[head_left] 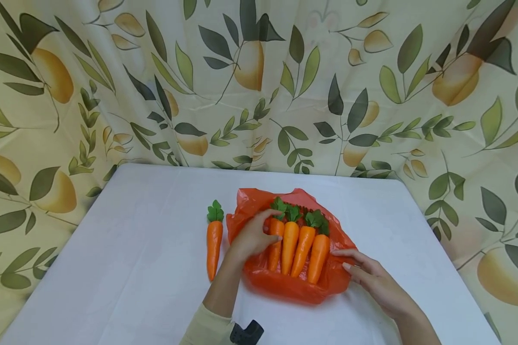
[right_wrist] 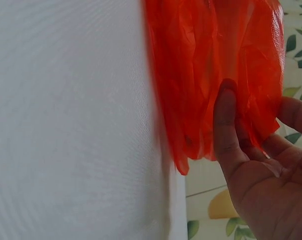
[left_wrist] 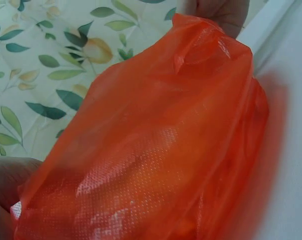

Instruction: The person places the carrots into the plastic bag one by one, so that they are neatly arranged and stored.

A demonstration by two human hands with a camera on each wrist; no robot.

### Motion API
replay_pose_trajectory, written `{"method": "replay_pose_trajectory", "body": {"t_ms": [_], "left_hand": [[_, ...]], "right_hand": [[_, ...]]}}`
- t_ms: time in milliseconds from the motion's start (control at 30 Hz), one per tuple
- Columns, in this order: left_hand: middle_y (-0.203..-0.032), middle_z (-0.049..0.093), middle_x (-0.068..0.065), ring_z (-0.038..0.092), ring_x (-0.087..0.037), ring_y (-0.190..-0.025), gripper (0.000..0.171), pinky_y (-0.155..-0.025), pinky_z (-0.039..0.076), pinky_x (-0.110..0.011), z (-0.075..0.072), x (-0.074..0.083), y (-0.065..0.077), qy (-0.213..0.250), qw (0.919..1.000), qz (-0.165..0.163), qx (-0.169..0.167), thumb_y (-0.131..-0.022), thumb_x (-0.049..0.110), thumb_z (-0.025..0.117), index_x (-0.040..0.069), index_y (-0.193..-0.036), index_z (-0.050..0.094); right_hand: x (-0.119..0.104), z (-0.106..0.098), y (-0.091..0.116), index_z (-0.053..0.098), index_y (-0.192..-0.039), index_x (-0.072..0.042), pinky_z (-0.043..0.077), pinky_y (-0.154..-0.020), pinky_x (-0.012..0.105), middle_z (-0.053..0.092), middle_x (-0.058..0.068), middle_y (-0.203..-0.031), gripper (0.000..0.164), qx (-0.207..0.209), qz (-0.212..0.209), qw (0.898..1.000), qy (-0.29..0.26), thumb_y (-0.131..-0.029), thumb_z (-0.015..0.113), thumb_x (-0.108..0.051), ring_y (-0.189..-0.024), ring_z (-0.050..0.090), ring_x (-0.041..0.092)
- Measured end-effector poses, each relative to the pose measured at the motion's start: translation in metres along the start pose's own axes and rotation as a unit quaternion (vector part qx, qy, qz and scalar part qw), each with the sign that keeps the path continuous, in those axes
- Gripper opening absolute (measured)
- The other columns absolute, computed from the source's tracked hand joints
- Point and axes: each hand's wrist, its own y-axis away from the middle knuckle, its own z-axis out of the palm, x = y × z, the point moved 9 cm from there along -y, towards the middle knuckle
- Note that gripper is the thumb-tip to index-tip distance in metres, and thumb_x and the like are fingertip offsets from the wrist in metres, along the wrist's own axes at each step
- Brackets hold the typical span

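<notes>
A red plastic bag (head_left: 280, 287) lies spread on the table, its mouth facing up. Several orange carrots (head_left: 300, 251) with green leafy tops lie side by side in it. My left hand (head_left: 255, 235) reaches over the bag's left side, thumb and fingers around the upper part of the leftmost carrot (head_left: 274, 256). At the bag's right edge, my right hand (head_left: 373, 278) pinches the plastic; the right wrist view shows its thumb (right_wrist: 226, 127) on the near side of the bag. In the left wrist view the bag (left_wrist: 140, 150) hides most of the left hand (left_wrist: 8, 195).
One more carrot (head_left: 214, 244) lies on the table left of the bag, leaves pointing away. The white table (head_left: 112, 268) ends at a back edge, behind which hangs a curtain (head_left: 224, 110) printed with fruit and leaves. A dark device (head_left: 247, 331) sits by the left sleeve.
</notes>
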Motion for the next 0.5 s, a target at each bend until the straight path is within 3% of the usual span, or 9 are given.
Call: {"method": "replay_pose_trajectory", "body": {"t_ms": [100, 200, 500], "left_hand": [[-0.146, 0.053, -0.007, 0.055, -0.029, -0.121, 0.056, -0.095, 0.055, -0.046, -0.002, 0.003, 0.002, -0.001, 1.0000, 0.006, 0.004, -0.093, 0.008, 0.078, 0.023, -0.144, 0.060], [-0.150, 0.050, -0.009, 0.054, -0.031, -0.124, 0.055, -0.097, 0.054, -0.047, -0.004, 0.008, 0.004, 0.001, 0.9997, 0.023, 0.004, -0.093, 0.008, 0.078, 0.021, -0.144, 0.060], [-0.146, 0.052, -0.008, 0.056, -0.028, -0.116, 0.057, -0.083, 0.058, -0.035, -0.009, 0.023, 0.008, 0.041, 0.9974, 0.058, -0.013, -0.093, 0.009, 0.079, 0.027, -0.143, 0.060]], "right_hand": [[0.001, 0.001, 0.000, 0.051, -0.147, 0.000, 0.052, -0.097, 0.031, 0.038, 0.027, -0.155, 0.042, -0.002, 0.003, 1.000, 0.000, -0.110, 0.051, -0.019, -0.123, 0.059, 0.011], [0.002, 0.001, 0.000, 0.052, -0.147, -0.001, 0.052, -0.097, 0.031, 0.039, 0.026, -0.154, 0.041, 0.002, 0.003, 1.000, 0.001, -0.110, 0.052, -0.019, -0.123, 0.059, 0.011], [0.002, -0.001, 0.001, 0.053, -0.147, -0.001, 0.052, -0.097, 0.030, 0.039, 0.025, -0.154, 0.041, 0.010, 0.008, 1.000, 0.001, -0.110, 0.052, -0.019, -0.123, 0.059, 0.013]]}}
